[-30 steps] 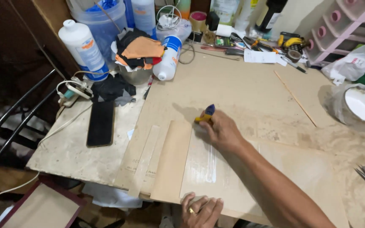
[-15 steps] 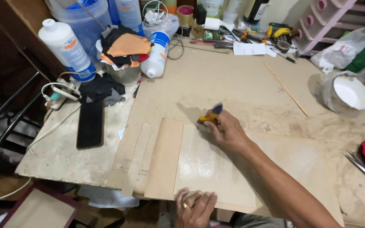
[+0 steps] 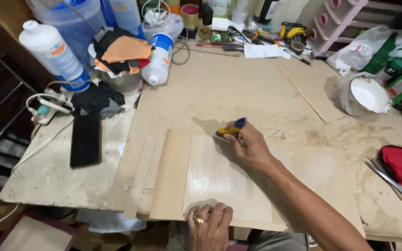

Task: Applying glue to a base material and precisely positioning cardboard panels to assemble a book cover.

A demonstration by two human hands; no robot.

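- Nearest the camera, the left hand (image 3: 209, 226), a ring on one finger, presses flat on the near edge of a glossy board (image 3: 219, 179), fingers together, clasping nothing.
- The board lies on the desk (image 3: 238, 93), its near edge along the desk's front edge, a narrow strip (image 3: 140, 174) just beside it on the left.
- The right hand (image 3: 249, 146) has its grip clamped on a yellow-and-blue spreader (image 3: 229, 131) at the board's far edge.
- Beyond lies bare desktop; a thin stick (image 3: 300, 92) lies there, bottles and tools along the back.
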